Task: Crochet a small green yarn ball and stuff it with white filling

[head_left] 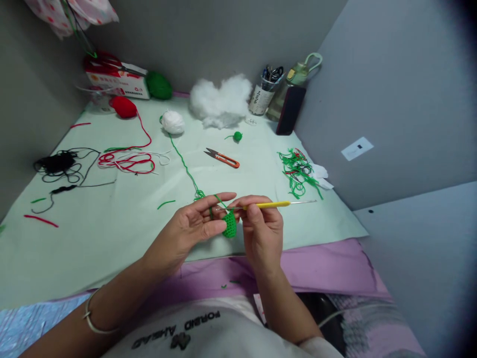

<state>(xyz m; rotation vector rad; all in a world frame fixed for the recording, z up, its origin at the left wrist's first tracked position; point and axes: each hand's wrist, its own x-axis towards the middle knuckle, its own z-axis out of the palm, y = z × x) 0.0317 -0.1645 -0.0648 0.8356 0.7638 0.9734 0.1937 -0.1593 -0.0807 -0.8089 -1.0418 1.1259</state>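
Between thumb and fingers, my left hand (192,223) pinches a small green crochet piece (230,226), with green yarn (186,169) running over its forefinger. That strand trails back across the table toward the white yarn ball (173,122). My right hand (263,228) is closed round the yellow handle of a crochet hook (274,204). The hook's metal tip points left and meets the top edge of the green piece; whether a loop is on it is too small to tell. Beyond my hands lie orange-handled thread snips (222,158).
Farther back are white stuffing (221,99), a red yarn ball (124,107), a green yarn ball (159,85) and a pen cup (262,97). A phone (291,110) leans on a bottle (298,73). Yarn scraps (298,171) lie right, black yarn (57,163) left. Grey panels (402,99) enclose the table.
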